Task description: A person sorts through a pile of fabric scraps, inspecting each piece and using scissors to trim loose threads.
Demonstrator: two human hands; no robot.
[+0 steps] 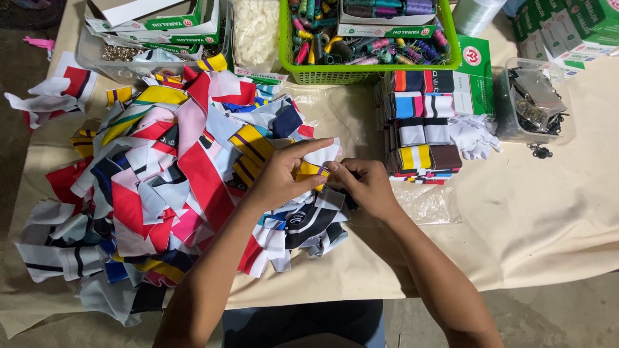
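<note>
**Folding a small striped fabric piece over the scrap heap**

The desk (548,212) is covered with a pale cloth and carries most of the work. Its largest load is the loose heap of fabric pieces (161,187), red, white, pink, yellow and navy, spread across the left half. Along the far edge stands a green basket of thread spools (367,74), with green-and-white cardboard boxes (155,26) to its left and more at the far right. Just right of centre sits a neat stack of folded pieces (422,129), squared up in two columns, and beyond it a clear tub of dark metal clips (535,103).

Both hands meet at the heap's right edge. The left hand (280,180) and the right hand (367,187) are each closed in a pinch on one small yellow-and-white striped piece (313,167), held between them just above the heap, with the left forefinger stretched out along its upper edge.

Judged from this, the step in hand looks like folding or squaring a single piece taken from the heap. The next move would call for lining up the edges evenly, keeping the fold pressed flat between the fingertips, and carrying it across without letting it spring open; the tidy stack to the right seems the likely place for it.
</note>
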